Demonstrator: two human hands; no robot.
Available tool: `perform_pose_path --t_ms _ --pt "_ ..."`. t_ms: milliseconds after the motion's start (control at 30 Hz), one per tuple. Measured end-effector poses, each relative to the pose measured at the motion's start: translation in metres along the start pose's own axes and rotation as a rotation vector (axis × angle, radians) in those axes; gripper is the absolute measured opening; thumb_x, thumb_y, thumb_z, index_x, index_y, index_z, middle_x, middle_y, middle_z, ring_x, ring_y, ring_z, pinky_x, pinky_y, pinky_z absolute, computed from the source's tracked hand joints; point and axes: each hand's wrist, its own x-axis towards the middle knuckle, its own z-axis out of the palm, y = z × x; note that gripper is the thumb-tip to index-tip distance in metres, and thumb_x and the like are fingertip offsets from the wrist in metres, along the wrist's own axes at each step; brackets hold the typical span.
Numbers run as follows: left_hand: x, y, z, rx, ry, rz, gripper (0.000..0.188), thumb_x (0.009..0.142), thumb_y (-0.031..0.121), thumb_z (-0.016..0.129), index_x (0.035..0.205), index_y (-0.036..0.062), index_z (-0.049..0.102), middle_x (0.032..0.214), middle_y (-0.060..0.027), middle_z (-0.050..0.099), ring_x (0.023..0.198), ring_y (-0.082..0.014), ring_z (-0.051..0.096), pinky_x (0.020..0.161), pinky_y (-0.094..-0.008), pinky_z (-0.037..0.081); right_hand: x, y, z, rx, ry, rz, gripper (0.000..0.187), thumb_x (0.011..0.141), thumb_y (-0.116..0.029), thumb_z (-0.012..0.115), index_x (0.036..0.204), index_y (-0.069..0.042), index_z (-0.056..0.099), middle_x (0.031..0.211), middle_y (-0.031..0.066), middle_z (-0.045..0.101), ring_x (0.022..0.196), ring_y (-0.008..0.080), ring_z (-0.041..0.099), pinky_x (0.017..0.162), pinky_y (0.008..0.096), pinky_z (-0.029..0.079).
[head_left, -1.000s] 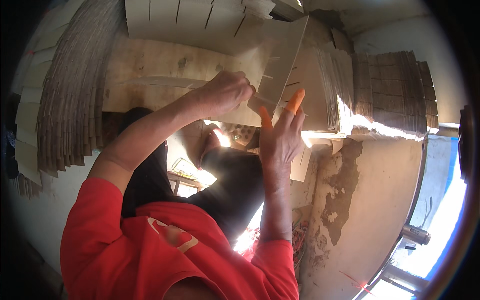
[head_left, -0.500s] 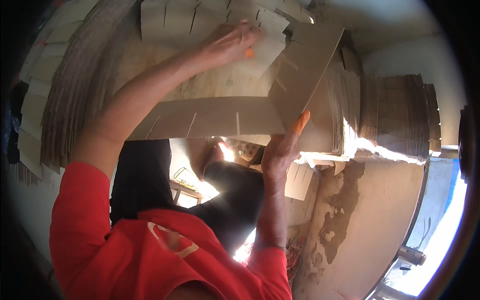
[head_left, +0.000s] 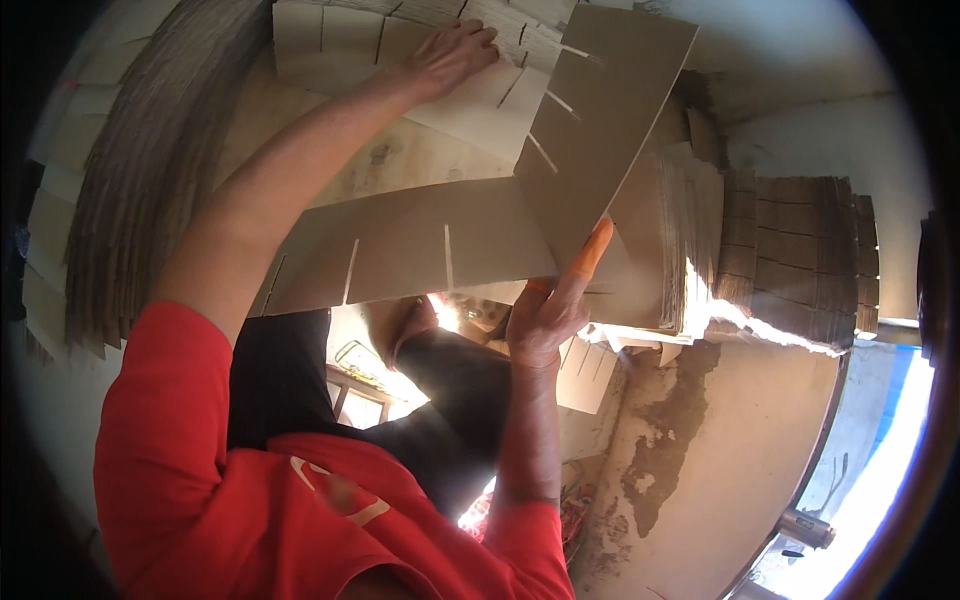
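Observation:
My right hand (head_left: 545,315) grips two slotted cardboard strips where they meet, its thumb in an orange finger cover lying along the edge. One strip (head_left: 400,245) stretches left across my lap; the other strip (head_left: 620,95) rises away from me at an angle. Pale slots show in both. Farther off, my left hand (head_left: 455,60) is curled over a pale slotted cardboard strip (head_left: 345,45) on a pile at the far side of the wooden board (head_left: 375,160). Its fingertips are partly hidden.
A tall stack of cardboard (head_left: 140,190) stands at the left. More stacked cardboard (head_left: 690,240) lies right of my right hand, with bundled cardboard (head_left: 800,240) beyond it. A wall with peeling patches (head_left: 680,430) is at the lower right.
My left hand has moved up and slightly left onto the far pile. My right hand has shifted a little left, and the two strips have tilted with it, showing their slots more.

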Motion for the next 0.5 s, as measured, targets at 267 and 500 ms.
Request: perform_pose_path --t_ms 267,500 --pt "-0.007 0.041 -0.041 -0.130 -0.203 0.127 0.013 0.073 0.005 0.054 0.083 0.0095 0.061 0.077 -0.0020 0.060 0.083 -0.0200 0.058 0.078 -0.0334 0.049 0.005 -0.011 -0.006 0.089 -0.043 0.038 0.068 0.081 0.012 0.042 0.144 0.002 0.021 0.141 0.0212 0.040 0.115 0.0281 0.056 0.088 0.0276 0.047" --pt "-0.009 0.070 -0.058 -0.262 -0.159 0.124 0.010 0.071 0.004 0.057 0.078 0.0088 0.061 0.076 -0.0034 0.060 0.081 -0.0216 0.059 0.072 -0.0346 0.051 -0.002 -0.008 -0.013 0.013 -0.045 0.018 0.070 0.079 0.015 0.043 0.144 0.002 0.022 0.139 0.0213 0.043 0.108 0.0250 0.060 0.085 0.0259 0.048"
